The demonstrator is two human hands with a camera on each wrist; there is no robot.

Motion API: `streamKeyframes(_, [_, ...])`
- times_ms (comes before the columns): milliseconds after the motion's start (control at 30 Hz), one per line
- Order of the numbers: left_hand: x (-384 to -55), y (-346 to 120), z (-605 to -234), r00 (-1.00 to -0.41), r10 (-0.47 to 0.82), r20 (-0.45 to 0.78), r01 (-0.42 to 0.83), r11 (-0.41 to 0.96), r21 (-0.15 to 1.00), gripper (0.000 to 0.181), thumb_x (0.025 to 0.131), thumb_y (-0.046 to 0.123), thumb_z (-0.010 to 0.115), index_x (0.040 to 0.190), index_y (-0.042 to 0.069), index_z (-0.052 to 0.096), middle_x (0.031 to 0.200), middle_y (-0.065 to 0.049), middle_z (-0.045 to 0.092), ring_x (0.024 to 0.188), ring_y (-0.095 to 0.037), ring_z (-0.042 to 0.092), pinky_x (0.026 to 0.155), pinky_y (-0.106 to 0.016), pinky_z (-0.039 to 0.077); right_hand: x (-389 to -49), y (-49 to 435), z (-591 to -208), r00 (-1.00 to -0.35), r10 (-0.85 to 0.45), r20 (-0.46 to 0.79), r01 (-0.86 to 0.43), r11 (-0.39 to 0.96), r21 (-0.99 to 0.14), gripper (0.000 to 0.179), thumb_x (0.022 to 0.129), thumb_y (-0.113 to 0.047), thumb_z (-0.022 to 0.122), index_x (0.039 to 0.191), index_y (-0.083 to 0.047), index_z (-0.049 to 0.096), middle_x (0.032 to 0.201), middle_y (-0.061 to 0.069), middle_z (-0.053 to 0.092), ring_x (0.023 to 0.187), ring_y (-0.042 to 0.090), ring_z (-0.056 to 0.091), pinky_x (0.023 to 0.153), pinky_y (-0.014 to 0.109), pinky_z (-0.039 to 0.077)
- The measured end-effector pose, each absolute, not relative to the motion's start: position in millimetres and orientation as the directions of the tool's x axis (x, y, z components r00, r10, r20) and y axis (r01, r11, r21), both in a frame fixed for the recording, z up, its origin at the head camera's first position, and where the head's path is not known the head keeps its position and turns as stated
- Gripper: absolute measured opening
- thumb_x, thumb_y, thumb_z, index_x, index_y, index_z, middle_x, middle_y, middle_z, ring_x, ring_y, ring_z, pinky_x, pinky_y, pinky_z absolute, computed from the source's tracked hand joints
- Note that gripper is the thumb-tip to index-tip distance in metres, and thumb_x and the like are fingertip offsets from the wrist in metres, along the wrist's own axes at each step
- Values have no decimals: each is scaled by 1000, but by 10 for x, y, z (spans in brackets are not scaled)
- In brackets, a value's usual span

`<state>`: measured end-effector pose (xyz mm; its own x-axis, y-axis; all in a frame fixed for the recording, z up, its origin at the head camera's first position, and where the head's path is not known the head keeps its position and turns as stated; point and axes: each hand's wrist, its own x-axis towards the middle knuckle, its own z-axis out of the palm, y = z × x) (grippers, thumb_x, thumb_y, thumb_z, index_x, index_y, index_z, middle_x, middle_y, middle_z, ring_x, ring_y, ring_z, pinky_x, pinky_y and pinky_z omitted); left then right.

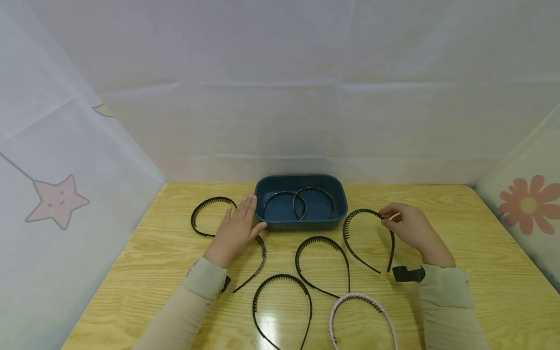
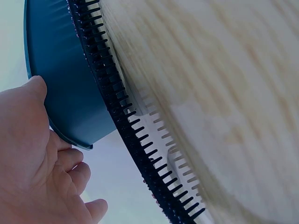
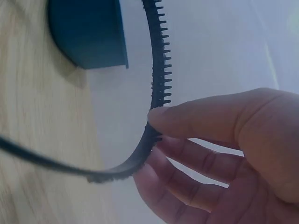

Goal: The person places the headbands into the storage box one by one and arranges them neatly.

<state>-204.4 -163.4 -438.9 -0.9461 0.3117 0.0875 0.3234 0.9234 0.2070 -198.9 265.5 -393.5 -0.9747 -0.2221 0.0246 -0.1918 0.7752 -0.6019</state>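
My right hand (image 1: 410,227) pinches a black toothed headband (image 1: 347,227) between thumb and fingers, near the top of its right side. In the right wrist view the thumb lies on the band (image 3: 159,65), with the other fingers behind it. My left hand (image 1: 236,233) touches the left end of a dark blue bin (image 1: 302,226), its fingers mostly straight and the thumb near the front corner. Two thin dark headbands (image 1: 314,188) overlap inside the bin. Under and beside the left hand lie two black toothed headbands (image 1: 197,214), partly hidden by it.
Two more black toothed headbands (image 1: 297,257) lie on the wooden table (image 1: 481,233) in front of the bin. A pink headband (image 1: 334,311) is at the near edge of view, partly cut off. A pale cloth wall (image 1: 271,97) stands behind the table.
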Motion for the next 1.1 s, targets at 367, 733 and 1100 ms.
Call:
streamKeyframes(367, [-2034,-1646,-4401,-946,313,88,325,926,194,82,106,51,46,163,3,12,169,-14,12,155,-29,12,121,-62,15,-1968,2506,-3895,-985,-144,98,-173,741,-648,30,100,-19,67,126,-4,68,120,19,68,105,38,64,76,49,58])
streamKeyframes(733, [-2042,-1635,-4404,-948,309,83,319,926,200,82,106,52,45,163,3,12,169,-14,12,156,-28,11,122,-61,13,-2005,2338,-3899,-990,-69,123,-139,629,-765,35,100,-21,67,130,-3,65,119,19,67,104,36,66,81,49,59])
streamKeyframes(1100, [-2036,-1637,-4392,-945,316,87,327,921,212,81,106,51,45,163,3,12,169,-12,8,155,-31,13,122,-61,12,-2172,2137,-3829,-993,-38,109,-112,546,-831,37,100,-21,68,131,-3,65,120,18,66,90,18,73,86,48,60])
